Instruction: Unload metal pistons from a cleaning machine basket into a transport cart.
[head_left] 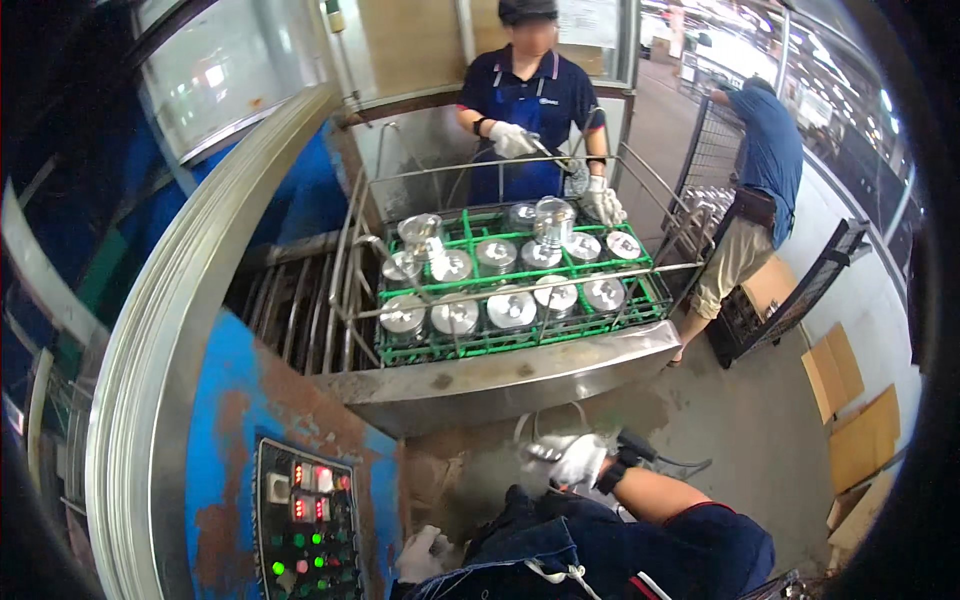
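Note:
My right hand, in a white glove with a black band at the wrist, is in front of my body, below the rack's front ledge. Its fingers are closed around a small greyish thing that I cannot make out. A black object with a dark cable is just beyond that wrist. Low in the picture, my left hand is also in a white glove, between the control cabinet and my clothes; its fingers are mostly hidden. Ahead, a wire rack with green dividers holds several shiny round metal parts, two of them standing higher.
Across the rack a co-worker in white gloves holds a slim tool over it. A rusty blue cabinet with a control panel is at left, beside metal rollers. At right, another person handles a black mesh cart; cardboard leans nearby.

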